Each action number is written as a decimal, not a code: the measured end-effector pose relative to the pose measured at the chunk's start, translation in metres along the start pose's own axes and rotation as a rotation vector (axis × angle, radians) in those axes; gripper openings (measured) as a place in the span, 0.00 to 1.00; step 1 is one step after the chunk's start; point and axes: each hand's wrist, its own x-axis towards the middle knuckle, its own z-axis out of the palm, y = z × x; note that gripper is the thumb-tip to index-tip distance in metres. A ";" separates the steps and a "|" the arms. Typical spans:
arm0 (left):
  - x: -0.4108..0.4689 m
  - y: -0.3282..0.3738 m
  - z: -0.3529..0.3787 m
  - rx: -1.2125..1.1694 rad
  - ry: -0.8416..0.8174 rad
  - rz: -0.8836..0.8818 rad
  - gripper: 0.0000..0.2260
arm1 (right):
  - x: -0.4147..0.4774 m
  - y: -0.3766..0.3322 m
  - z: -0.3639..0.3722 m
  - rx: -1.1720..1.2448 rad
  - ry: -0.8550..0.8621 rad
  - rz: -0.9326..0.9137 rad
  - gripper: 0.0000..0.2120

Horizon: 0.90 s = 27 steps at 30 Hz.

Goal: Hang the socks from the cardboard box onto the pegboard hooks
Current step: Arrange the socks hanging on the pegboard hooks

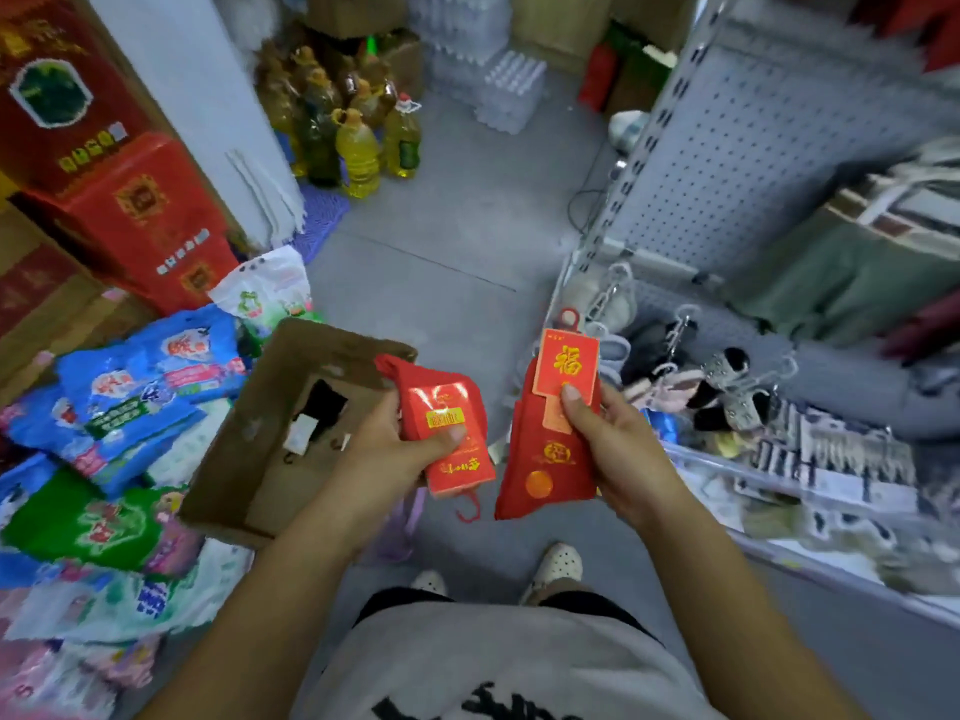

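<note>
My left hand (395, 449) grips a pack of red socks (441, 407) with a red label and a yellow sticker, its hanger hook pointing down. My right hand (618, 449) holds a second pair of red socks (540, 459), thumb pressed on its red card label, red hook at the top. The open cardboard box (291, 433) sits tilted to the left of my left hand, with a dark sock item and a loose hook inside. The grey pegboard (727, 163) rises at the right, and several socks (722, 381) hang on its hooks.
Blue, green and white plastic bags (119, 423) are piled at the left. Red cartons (130, 210) are stacked behind them. Oil bottles (358, 142) and packs of water bottles stand on the grey floor ahead. A shelf of small goods (831, 475) runs below the pegboard.
</note>
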 end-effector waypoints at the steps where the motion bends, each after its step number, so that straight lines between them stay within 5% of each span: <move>1: 0.002 0.001 0.010 0.032 -0.012 -0.009 0.20 | -0.008 0.002 -0.011 0.001 0.036 -0.017 0.13; 5: 0.004 0.002 0.050 0.176 -0.104 -0.035 0.12 | -0.037 0.010 -0.053 0.025 0.167 -0.045 0.11; 13: -0.033 -0.011 0.166 0.161 -0.503 -0.114 0.26 | -0.112 0.026 -0.153 0.203 0.350 -0.034 0.12; 17: -0.060 -0.029 0.228 0.191 -0.579 -0.095 0.18 | -0.161 0.030 -0.213 0.247 0.395 -0.040 0.13; 23: -0.089 -0.065 0.314 0.070 -0.915 -0.209 0.35 | -0.231 0.040 -0.302 0.337 0.511 -0.104 0.15; 27: -0.107 -0.092 0.368 0.185 -0.779 -0.123 0.23 | -0.260 0.044 -0.348 0.352 0.522 -0.136 0.12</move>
